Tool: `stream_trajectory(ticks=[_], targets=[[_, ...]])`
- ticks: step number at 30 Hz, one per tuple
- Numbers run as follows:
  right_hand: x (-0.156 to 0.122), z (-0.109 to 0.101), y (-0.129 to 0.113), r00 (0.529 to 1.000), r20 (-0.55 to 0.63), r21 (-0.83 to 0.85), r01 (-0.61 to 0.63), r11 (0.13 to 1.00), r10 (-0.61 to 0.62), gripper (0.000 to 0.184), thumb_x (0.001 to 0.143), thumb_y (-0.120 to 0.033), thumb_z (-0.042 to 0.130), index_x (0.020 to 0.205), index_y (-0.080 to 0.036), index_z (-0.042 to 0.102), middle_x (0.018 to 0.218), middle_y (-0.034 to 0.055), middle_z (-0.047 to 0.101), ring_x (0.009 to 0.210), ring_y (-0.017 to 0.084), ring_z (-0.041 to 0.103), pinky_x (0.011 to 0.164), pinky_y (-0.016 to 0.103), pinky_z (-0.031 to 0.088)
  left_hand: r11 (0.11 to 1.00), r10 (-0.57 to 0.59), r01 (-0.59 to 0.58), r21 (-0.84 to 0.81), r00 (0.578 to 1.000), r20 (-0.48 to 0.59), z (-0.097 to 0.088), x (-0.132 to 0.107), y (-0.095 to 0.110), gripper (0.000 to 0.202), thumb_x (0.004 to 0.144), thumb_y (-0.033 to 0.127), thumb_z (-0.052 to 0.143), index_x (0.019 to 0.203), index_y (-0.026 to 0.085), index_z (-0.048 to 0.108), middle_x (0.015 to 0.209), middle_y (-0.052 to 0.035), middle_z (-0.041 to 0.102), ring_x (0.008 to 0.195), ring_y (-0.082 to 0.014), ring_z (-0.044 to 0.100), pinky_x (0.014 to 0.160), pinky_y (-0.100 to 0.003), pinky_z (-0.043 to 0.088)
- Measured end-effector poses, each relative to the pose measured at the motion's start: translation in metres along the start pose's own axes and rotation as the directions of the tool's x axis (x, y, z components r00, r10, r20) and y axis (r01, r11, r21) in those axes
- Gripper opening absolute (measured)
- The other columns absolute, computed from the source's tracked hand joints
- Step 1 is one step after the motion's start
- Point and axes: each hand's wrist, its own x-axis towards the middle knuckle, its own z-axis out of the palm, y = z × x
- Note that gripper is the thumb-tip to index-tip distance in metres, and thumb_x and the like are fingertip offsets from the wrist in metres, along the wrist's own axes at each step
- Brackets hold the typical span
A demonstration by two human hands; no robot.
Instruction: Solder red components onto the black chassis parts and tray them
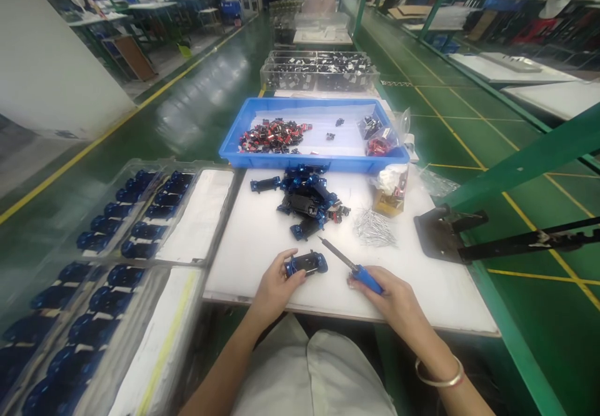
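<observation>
Near the table's front edge, my left hand (277,283) is closed on a small blue and black toy car chassis (307,265), gripped at its left end between thumb and fingers. My right hand (387,291) is wrapped round the blue handle of a screwdriver (364,277), whose metal shaft points up and left, its tip a little above the chassis and apart from it. Beyond them lies a pile of similar blue and black chassis (304,200). To the pile's right is a heap of thin silver metal rods (375,227).
A blue tray (314,164) of small red and black parts stands behind the pile. A bag-topped container (389,200) is at right, near a black metal fixture (440,235). Clear trays (206,260) of blue chassis stand left. A green post (529,153) slants at right.
</observation>
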Motion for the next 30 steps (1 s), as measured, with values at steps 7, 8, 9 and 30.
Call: stream_trajectory(ticks=[7,8,9,30], targets=[[-0.005,-0.002,0.002,0.999,0.025,0.029,0.021,0.999,-0.022,0.034,0.092,-0.055,0.057,0.099,-0.026,0.073,0.102,0.0057,0.073,0.093,0.027,0.069,0.086,0.040,0.056,1.000,-0.002,0.003,-0.022,1.000,0.028,-0.001,-0.001,0.000,0.060,0.081,0.044,0.072,0.131,0.016,0.054,0.108,-0.0092,0.070,0.099,-0.0207,0.069,0.097,-0.041,0.058],[-0.005,-0.002,0.003,0.999,0.030,0.024,0.028,0.999,-0.029,0.033,0.092,-0.055,0.056,0.099,-0.027,0.073,0.103,0.0059,0.072,0.093,0.027,0.068,0.086,0.040,0.056,1.000,-0.002,0.003,-0.030,0.999,0.032,0.000,-0.001,0.001,0.059,0.081,0.043,0.072,0.131,0.016,0.054,0.110,-0.0092,0.069,0.101,-0.0209,0.069,0.098,-0.041,0.058],[-0.005,-0.002,0.004,0.999,0.027,0.014,0.035,0.999,-0.035,0.033,0.092,-0.054,0.056,0.098,-0.027,0.073,0.105,0.0064,0.071,0.094,0.027,0.068,0.086,0.040,0.056,0.999,-0.006,0.007,-0.035,0.999,0.039,0.001,-0.001,0.003,0.059,0.082,0.042,0.072,0.131,0.016,0.053,0.110,-0.0091,0.069,0.102,-0.0210,0.068,0.098,-0.041,0.057],[0.024,0.012,-0.038,0.967,-0.184,0.195,0.209,0.958,-0.173,0.017,0.086,-0.043,0.072,0.087,-0.027,0.075,0.082,0.0031,0.064,0.080,0.021,0.062,0.067,0.034,0.052,0.972,0.096,-0.154,0.179,0.950,0.298,0.025,-0.006,0.016,0.059,0.088,0.041,0.066,0.142,0.023,0.048,0.115,-0.0079,0.069,0.104,-0.0223,0.065,0.096,-0.038,0.053]])
